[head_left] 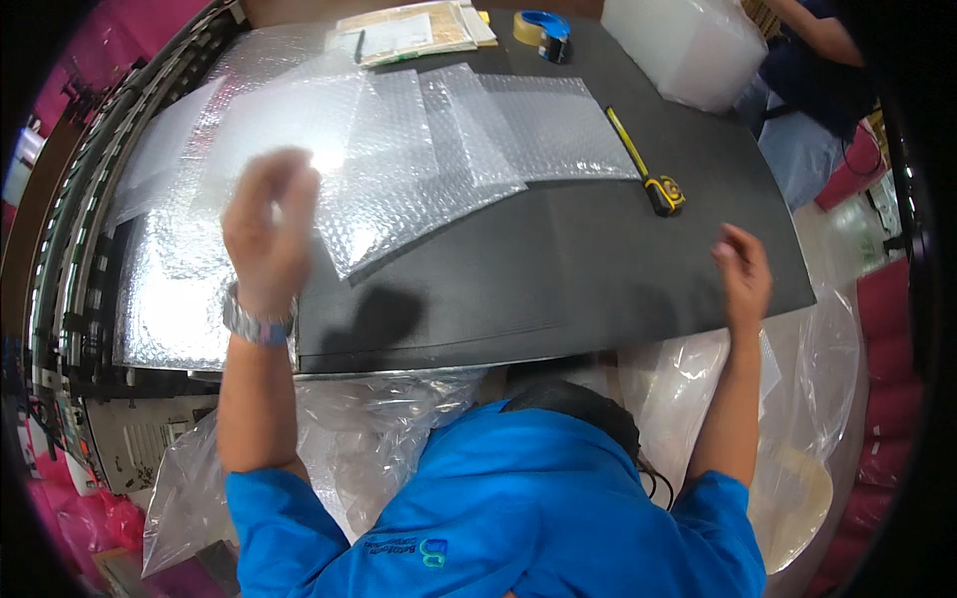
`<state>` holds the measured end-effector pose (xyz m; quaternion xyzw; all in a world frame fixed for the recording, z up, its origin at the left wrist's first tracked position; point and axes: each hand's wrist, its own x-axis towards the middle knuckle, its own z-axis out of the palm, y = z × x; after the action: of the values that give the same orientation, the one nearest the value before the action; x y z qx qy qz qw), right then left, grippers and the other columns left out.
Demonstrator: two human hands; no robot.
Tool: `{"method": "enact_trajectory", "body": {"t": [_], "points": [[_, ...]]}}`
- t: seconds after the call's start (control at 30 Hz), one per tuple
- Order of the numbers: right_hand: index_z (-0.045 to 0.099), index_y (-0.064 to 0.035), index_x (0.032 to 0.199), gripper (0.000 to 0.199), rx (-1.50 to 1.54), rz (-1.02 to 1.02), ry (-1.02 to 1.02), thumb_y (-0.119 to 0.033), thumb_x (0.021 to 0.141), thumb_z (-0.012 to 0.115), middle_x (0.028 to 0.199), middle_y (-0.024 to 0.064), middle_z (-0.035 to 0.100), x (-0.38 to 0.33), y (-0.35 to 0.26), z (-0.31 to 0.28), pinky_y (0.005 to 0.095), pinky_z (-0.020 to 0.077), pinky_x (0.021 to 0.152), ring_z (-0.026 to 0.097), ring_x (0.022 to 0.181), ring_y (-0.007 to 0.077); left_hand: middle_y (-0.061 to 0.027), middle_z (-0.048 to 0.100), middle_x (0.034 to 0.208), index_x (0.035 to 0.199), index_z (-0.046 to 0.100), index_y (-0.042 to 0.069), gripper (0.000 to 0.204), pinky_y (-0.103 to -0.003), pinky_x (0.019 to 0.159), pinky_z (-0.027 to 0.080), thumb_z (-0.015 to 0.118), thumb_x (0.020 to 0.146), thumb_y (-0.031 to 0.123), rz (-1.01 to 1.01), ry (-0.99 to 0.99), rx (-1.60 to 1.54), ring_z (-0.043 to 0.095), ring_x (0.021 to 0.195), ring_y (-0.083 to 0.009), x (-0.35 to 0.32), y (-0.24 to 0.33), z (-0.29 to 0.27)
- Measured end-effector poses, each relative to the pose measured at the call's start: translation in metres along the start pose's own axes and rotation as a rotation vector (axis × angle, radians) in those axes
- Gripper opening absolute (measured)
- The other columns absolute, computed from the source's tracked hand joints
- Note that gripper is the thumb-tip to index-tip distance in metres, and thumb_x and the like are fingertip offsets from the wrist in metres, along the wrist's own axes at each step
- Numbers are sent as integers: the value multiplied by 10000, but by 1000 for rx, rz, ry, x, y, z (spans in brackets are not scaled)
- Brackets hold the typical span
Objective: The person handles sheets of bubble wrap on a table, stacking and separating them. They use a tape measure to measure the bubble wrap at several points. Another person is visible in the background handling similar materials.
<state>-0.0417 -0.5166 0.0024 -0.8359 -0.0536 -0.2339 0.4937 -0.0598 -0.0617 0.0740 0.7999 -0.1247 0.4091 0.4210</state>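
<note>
My left hand is raised above the black table, blurred, fingers loosely curled, holding nothing that I can make out. It hovers over overlapping sheets of clear bubble wrap spread across the table's left and middle. A metal watch sits on that wrist. My right hand is at the table's right front edge, fingers bent, touching or just above the edge, with nothing in it. A yellow and black utility knife lies on the table to the right of the sheets.
A roll of tape and papers lie at the far edge. A big roll of bubble wrap stands far right, beside another person. Clear plastic bags hang below the table's front edge. A conveyor rail runs along the left.
</note>
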Motion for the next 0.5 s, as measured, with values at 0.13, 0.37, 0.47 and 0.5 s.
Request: {"method": "enact_trajectory", "body": {"t": [0.13, 0.37, 0.47, 0.5], "points": [[517, -149, 1140, 382, -559, -372, -111, -206, 768, 586, 1099, 147, 524, 59, -27, 93, 426, 373, 889, 475, 1060, 298, -22, 552, 807, 954, 556, 8, 137, -178, 641, 367, 538, 822, 39, 232, 114, 198, 478, 713, -73, 34, -46, -31], [467, -197, 1191, 370, -974, 399, -345, -317, 841, 456, 1250, 141, 401, 115, 26, 111, 526, 312, 897, 380, 1158, 304, -155, 405, 1249, 1137, 520, 189, 431, -507, 928, 268, 569, 760, 391, -34, 106, 1038, 375, 1164, -308, 37, -166, -64], [468, -190, 1188, 387, -1167, 351, -112, -326, 826, 479, 1229, 124, 429, 119, 37, 115, 518, 306, 903, 374, 1164, 295, -157, 335, 1312, 1243, 415, 229, 551, -585, 939, 211, 538, 758, 461, -478, -231, 1200, 286, 1233, -302, 31, -181, -60], [471, -188, 1185, 396, -1245, 296, -8, -331, 817, 494, 1215, 120, 446, 123, 37, 118, 518, 303, 905, 378, 1163, 291, -157, 334, 1313, 1242, 416, 230, 553, -583, 939, 214, 529, 759, 474, -510, -278, 1183, 288, 1234, -297, 29, -181, -55]]}}
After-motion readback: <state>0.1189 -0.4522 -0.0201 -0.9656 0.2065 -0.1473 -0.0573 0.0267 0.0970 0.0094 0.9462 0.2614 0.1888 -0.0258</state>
